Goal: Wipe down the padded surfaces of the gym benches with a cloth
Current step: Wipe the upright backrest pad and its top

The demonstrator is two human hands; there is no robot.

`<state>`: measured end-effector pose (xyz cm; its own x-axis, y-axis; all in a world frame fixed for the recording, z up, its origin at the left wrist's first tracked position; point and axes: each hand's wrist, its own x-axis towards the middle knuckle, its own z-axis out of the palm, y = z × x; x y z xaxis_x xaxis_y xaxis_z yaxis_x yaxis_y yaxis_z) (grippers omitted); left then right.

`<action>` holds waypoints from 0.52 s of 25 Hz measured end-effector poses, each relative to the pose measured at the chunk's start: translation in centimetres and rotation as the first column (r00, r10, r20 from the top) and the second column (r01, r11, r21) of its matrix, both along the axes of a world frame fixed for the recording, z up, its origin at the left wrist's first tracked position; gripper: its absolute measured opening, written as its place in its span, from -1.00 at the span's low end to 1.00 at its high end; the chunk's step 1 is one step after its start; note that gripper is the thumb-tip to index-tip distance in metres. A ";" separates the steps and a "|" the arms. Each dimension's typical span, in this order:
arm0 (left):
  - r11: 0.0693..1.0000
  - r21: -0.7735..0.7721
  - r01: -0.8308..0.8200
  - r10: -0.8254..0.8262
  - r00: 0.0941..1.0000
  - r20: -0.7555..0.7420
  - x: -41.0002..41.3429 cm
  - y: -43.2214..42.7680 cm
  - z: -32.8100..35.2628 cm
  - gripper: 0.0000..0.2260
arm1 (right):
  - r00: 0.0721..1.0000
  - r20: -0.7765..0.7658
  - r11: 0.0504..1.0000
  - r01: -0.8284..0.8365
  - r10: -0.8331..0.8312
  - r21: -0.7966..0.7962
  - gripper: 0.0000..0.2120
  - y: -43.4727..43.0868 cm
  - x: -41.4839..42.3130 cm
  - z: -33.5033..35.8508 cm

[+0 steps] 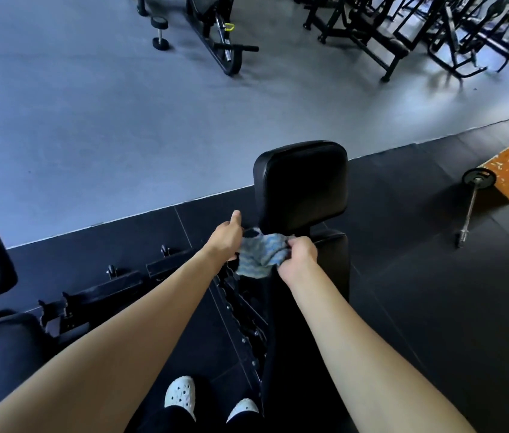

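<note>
Dark gym flooring below; my left hand and right hand both grip the cloth near the bench backrest

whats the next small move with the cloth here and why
Probably press the cloth onto the upright back pad and start wiping. Both the left hand and right hand grip it bunched between them, near that pad's lower edge, seemingly not yet against any padding.

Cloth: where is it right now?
Head view, centre: the cloth is held between the left hand and the right hand, both gripping it, just on the near side of the bench's upright black pad.
</note>
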<state>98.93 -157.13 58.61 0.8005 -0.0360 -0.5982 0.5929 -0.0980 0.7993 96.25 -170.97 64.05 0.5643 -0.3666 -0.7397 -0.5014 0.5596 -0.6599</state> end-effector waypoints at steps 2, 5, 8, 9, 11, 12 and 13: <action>1.000 -0.013 -0.010 0.010 1.000 -0.012 -0.2 -0.5 0.1 -0.40 | 0.999 -0.020 0.999 0.046 -0.046 -0.011 -0.75 -0.4 0.5 -0.3; 0.999 0.050 -0.017 0.017 1.000 0.007 -0.3 -0.8 -0.5 -0.33 | 0.997 0.003 0.994 -0.080 0.080 0.075 -0.73 1.9 0.2 -0.8; 0.995 0.100 0.003 -0.003 1.000 0.000 -0.1 -1.3 -1.2 -0.41 | 0.974 0.020 0.974 -0.225 0.225 0.013 -0.76 1.0 -0.5 -1.1; 0.995 0.097 0.019 -0.019 1.000 -0.006 -0.1 -1.6 -1.2 -0.44 | 0.960 0.001 0.953 -0.278 0.280 -0.115 -0.76 -0.4 -0.5 -1.1; 0.998 0.059 0.029 -0.029 0.999 -0.015 0.0 -2.4 -1.5 -0.50 | 0.936 -0.076 0.818 -0.338 0.344 -0.465 -0.76 -4.0 -0.1 -0.6; 0.998 0.050 0.035 -0.035 0.999 -0.014 -0.1 -2.9 -1.6 -0.51 | 0.930 -0.091 0.718 -0.334 0.356 -0.611 -0.73 -5.6 0.2 0.1; 0.998 0.050 0.048 -0.048 0.999 -0.013 -0.2 -3.4 -1.7 -0.53 | 0.922 -0.094 0.610 -0.322 0.376 -0.724 -0.71 -7.0 0.6 0.7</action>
<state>98.78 -160.54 56.96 0.7915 -0.0442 -0.6095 0.5958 -0.1662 0.7857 96.87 -178.01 64.80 0.7975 -0.5276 -0.2928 -0.5006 -0.3077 -0.8091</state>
